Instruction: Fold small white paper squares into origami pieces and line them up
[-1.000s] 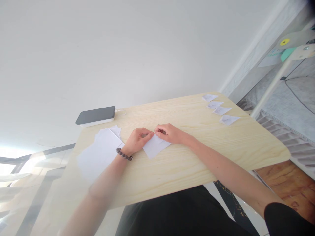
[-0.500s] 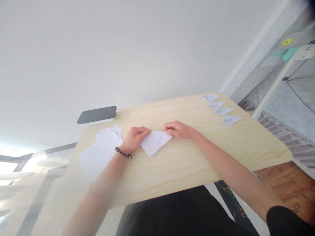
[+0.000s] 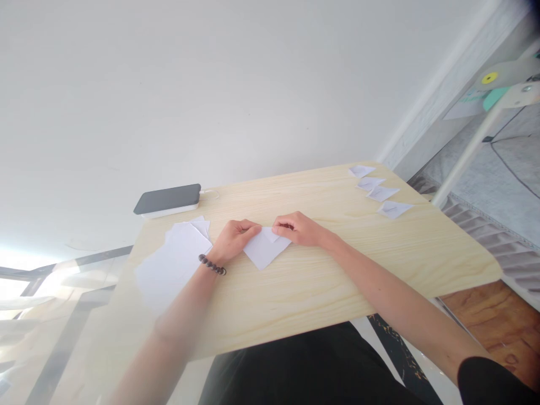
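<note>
A small white sheet of paper (image 3: 262,253), partly folded, lies near the middle of the wooden table (image 3: 320,281). Its lower corner points toward me. My left hand (image 3: 236,237), with a dark bead bracelet at the wrist, pinches the paper's upper left edge between thumb and fingers. On the other side, my right hand (image 3: 298,229) is closed on a flap of the same sheet, bent inward from the right. The fingers hide part of the flap and the top edge.
Loose white sheets (image 3: 169,261) lie on the table's left side. Behind them sits a dark-topped device (image 3: 169,199) with a white cable. Several folded paper pieces (image 3: 394,210) form a row at the back right. A pale wall (image 3: 253,84) stands behind the table.
My right hand has moved left, bringing the paper's right corner inward as a folded flap. My left hand keeps its hold with little movement.
</note>
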A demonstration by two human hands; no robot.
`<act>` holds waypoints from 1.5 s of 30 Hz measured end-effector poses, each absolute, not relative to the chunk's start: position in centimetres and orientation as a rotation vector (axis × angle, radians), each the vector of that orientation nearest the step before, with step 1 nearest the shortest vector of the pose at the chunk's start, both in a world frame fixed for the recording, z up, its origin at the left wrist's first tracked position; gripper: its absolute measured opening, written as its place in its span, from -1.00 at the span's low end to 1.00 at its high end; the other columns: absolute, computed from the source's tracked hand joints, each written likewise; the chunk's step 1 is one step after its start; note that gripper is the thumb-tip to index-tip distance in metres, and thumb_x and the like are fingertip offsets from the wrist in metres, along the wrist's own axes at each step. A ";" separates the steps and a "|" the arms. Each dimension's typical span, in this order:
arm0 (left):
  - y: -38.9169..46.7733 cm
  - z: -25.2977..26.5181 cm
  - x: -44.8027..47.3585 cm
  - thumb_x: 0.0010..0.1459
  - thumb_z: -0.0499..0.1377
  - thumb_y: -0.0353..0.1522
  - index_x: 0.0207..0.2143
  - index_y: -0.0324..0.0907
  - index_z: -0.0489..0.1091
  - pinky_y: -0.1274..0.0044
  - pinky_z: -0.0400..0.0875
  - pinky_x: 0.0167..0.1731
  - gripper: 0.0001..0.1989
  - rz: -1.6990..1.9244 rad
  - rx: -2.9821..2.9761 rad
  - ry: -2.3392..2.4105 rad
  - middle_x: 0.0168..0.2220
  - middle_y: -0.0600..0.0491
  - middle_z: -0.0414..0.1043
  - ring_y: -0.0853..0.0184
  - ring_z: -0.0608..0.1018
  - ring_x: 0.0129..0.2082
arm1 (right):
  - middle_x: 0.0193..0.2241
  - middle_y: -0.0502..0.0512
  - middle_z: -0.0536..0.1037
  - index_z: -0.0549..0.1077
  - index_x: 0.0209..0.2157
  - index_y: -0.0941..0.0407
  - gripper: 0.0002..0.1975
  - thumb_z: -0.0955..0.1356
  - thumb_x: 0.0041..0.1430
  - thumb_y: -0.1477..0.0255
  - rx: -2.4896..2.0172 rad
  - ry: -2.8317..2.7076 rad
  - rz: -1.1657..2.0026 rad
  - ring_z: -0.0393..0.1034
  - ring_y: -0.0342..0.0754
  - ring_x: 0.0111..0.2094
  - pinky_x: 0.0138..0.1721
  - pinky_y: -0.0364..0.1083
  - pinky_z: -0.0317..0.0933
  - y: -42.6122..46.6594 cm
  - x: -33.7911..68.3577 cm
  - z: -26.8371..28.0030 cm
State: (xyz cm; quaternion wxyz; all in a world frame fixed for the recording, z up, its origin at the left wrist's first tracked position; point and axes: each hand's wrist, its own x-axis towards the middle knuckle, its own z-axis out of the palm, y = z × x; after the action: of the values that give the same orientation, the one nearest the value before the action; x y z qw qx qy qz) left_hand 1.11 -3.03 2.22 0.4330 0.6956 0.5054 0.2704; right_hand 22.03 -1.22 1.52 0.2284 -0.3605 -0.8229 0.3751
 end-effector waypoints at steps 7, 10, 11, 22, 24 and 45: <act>-3.4 2.2 1.6 0.05 0.05 -0.19 -0.37 -0.20 0.45 0.58 0.32 -0.39 -0.70 0.651 1.855 1.247 -0.31 0.04 0.47 0.33 0.46 -0.34 | -0.59 -0.05 0.34 0.36 -0.44 0.15 -0.75 0.18 0.14 0.30 -0.965 -2.400 0.868 0.13 -0.23 -0.55 -0.50 -0.21 -0.05 -1.6 21.7 1.5; -3.3 2.2 1.5 0.05 0.05 -0.20 -0.41 -0.20 0.46 0.59 0.30 -0.44 -0.71 0.610 1.873 1.245 -0.36 0.05 0.46 0.34 0.46 -0.38 | -0.57 -0.05 0.35 0.36 -0.45 0.15 -0.74 0.17 0.14 0.31 -0.939 -2.415 0.901 0.14 -0.22 -0.53 -0.48 -0.20 -0.04 -1.6 21.7 1.7; -3.3 2.2 1.3 0.05 0.05 -0.20 -0.43 -0.20 0.46 0.60 0.29 -0.46 -0.71 0.595 1.879 1.241 -0.38 0.06 0.45 0.35 0.45 -0.39 | -0.56 -0.04 0.35 0.36 -0.45 0.15 -0.74 0.17 0.14 0.31 -0.928 -2.415 0.934 0.14 -0.22 -0.52 -0.48 -0.20 -0.03 -1.6 21.8 1.9; -3.0 2.5 0.5 0.03 0.04 -0.23 -0.41 -0.20 0.48 0.53 0.33 -0.26 -0.72 0.588 1.819 1.222 -0.37 0.05 0.49 0.31 0.48 -0.32 | -0.59 -0.07 0.25 0.31 -0.51 0.16 -0.73 0.19 0.11 0.27 -0.957 -2.400 1.180 0.08 -0.24 -0.55 -0.52 -0.21 -0.05 -0.7 23.9 2.3; -3.1 2.4 1.0 0.04 0.03 -0.22 -0.39 -0.20 0.48 0.54 0.33 -0.34 -0.70 0.587 1.851 1.194 -0.35 0.05 0.49 0.31 0.47 -0.34 | -0.58 -0.07 0.27 0.31 -0.50 0.15 -0.74 0.19 0.11 0.27 -0.950 -2.423 1.175 0.09 -0.23 -0.54 -0.52 -0.21 -0.05 -0.8 23.5 2.3; -3.1 2.4 0.9 0.00 0.07 -0.15 -0.50 -0.23 0.44 0.62 0.19 -0.61 -0.67 0.590 1.737 1.318 -0.55 0.09 0.40 0.45 0.36 -0.58 | -0.61 -0.06 0.33 0.31 -0.54 0.16 -0.84 0.18 0.02 0.45 -1.100 -2.275 1.216 0.13 -0.23 -0.58 -0.51 -0.20 -0.01 -0.6 24.2 2.7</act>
State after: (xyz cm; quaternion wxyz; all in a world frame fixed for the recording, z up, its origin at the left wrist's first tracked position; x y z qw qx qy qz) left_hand 0.93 -3.07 2.37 0.4272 0.6952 0.5278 0.2360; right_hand 24.17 -0.57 2.65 0.1678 -0.3868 -0.7996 0.4275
